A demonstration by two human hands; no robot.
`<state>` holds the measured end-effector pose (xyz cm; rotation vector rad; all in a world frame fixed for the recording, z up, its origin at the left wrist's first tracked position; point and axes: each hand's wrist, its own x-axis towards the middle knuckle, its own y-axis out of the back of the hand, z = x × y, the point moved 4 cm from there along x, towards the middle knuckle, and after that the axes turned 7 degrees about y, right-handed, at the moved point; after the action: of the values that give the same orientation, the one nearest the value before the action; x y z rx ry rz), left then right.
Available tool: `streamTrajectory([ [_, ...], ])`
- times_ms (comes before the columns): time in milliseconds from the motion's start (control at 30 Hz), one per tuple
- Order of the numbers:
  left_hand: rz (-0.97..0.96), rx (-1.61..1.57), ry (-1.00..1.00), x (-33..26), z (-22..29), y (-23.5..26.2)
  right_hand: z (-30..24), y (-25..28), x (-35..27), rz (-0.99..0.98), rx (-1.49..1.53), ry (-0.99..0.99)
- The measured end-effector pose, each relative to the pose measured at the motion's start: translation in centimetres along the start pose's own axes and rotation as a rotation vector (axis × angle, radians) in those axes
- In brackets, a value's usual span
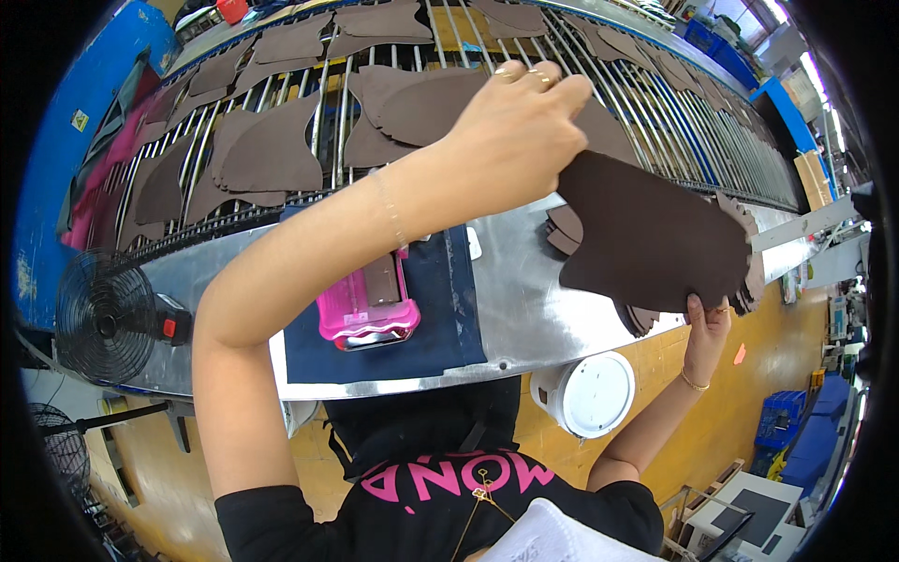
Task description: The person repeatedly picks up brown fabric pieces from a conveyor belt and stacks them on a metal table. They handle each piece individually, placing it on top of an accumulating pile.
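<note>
A worker's left hand (536, 117) closes on the upper corner of a dark brown cut piece (651, 239) while the right hand (707, 330) pinches its lower edge, holding it over a silver worktop (510, 314); other brown shapes (270, 145) lie across metal bars (676, 140) beyond.

Left hand (524, 122): gripped the upper corner of a flat dark brown sheet piece with curved edges (655, 234).
Right hand (709, 332): pinched the sheet piece's lower edge.
Conveyor of parallel metal rods (676, 142): carried overlapping brown cut-outs (267, 145).
Silver metal table (524, 328): supported a dark blue rectangular mat (451, 323); a pink plastic case (348, 309) rested on the mat.
</note>
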<state>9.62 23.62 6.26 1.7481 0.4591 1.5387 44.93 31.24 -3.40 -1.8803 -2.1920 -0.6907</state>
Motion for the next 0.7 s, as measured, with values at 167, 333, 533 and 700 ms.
streamTrajectory([
  [167, 0.128, 0.218, -0.124, 4.8, 0.5, -0.4, 0.0, 1.0, 1.7, -0.057, -0.139, -0.075],
  [333, 0.157, 0.277, -0.114, 7.8, -1.5, -0.4, 1.2, -2.0, 4.2, 0.044, 0.141, -0.109],
  [533, 0.265, 0.001, 0.053, 6.6, -3.3, 5.9, 6.8, -9.9, 8.2, 0.109, 0.659, -0.307],
  [700, 0.218, 0.046, 0.186, -1.3, -6.2, 10.6, 13.3, -19.6, 14.3, 0.169, 0.950, -0.342],
])
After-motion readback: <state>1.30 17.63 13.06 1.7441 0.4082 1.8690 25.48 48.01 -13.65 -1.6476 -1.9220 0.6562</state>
